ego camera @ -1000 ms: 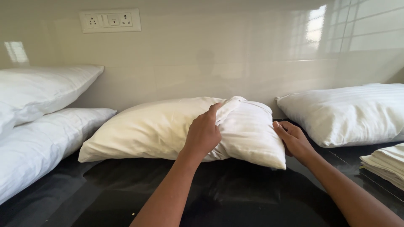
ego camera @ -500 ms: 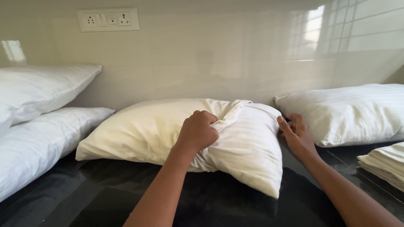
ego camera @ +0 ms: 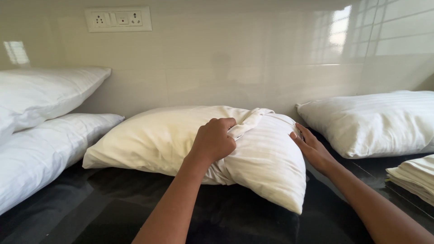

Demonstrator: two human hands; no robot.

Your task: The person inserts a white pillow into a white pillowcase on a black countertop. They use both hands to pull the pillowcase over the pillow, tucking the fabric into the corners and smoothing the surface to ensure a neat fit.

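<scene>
Right along the tiled wall [ego camera: 253, 58] runs a glossy black tabletop [ego camera: 90, 212], and nearly everything on it is bedding. Two white pillows are stacked at the tabletop's left edge, the lower pillow [ego camera: 40, 158] lying flat and the upper pillow [ego camera: 45, 92] resting on it and against the wall. Toward the right edge lies a striped white pillow [ego camera: 375, 122], also close to the wall.

Between them, at the middle of the tabletop's back edge, sits the cream pillow [ego camera: 153, 135], its right half already inside a striped white pillowcase [ego camera: 266, 167]. The bare cream part points toward the left stack, just short of touching it.

At the right front corner a small pile of folded white linen [ego camera: 413, 178] is cut off by the frame.

Both hands are on the cased end. The left hand [ego camera: 213, 141] has its grip pressed together into a fist, pinching the bunched open edge of the pillowcase on top of the pillow. The right hand [ego camera: 312, 149] lies with fingers spread flat against the pillow's right end.

High on the wall, above the left side, is a white switch-and-socket plate [ego camera: 118, 19].
</scene>
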